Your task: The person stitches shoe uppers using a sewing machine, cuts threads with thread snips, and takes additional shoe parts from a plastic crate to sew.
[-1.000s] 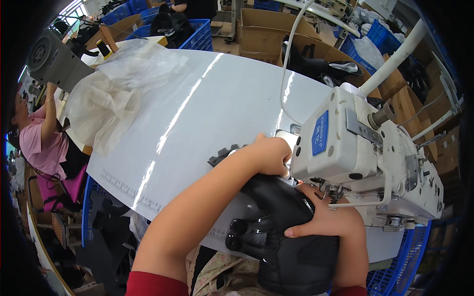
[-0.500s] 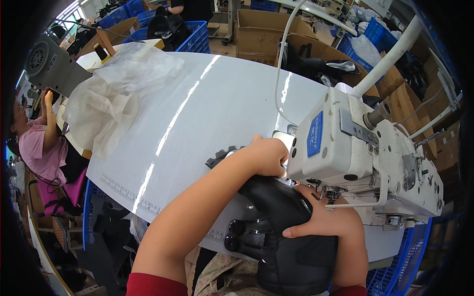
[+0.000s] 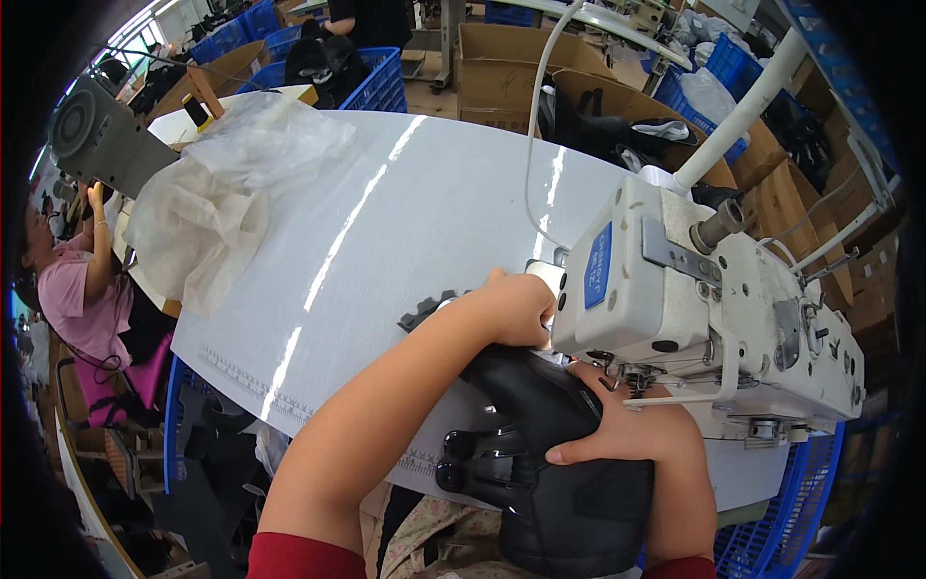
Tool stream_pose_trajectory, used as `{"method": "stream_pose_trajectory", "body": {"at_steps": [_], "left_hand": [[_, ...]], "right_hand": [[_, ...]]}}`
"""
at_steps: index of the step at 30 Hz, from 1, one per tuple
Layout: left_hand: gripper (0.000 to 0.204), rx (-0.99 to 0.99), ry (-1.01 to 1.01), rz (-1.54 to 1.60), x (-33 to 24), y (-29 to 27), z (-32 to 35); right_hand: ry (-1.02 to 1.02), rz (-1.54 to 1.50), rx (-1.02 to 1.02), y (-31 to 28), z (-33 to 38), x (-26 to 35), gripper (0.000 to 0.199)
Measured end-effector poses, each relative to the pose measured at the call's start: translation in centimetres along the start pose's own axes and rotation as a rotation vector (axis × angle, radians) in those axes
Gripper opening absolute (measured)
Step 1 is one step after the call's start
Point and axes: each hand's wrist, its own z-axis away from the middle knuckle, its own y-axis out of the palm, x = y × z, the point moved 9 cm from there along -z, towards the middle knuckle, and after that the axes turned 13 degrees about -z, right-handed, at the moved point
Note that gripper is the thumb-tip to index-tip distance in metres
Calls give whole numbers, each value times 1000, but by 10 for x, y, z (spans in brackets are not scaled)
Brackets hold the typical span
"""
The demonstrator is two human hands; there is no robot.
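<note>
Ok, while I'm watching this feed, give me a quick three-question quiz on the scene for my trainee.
1. True or false: both hands rest on the black padded piece at the white sewing machine.
2. What lies bunched at the far left of the white table? A) a clear plastic bag B) a stack of books C) a metal tray
3. Fill in: the left hand sits close against the machine's ____ end, near its blue label.

Key
1. True; the right hand presses on top of the piece.
2. A, the clear plastic bag.
3. Left.
</note>
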Motion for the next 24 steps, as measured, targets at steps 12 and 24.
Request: {"method": "stream_pose_trajectory", "body": {"at_steps": [12,24], "left_hand": [[26,-30,2,-5,4,4,-2],[17,-327,59,-295,-29,-52,53]], "right_hand": [[-90,-62,-22,0,-3,0,120],[-181,-44,-3,-1,-5,6,121]]}}
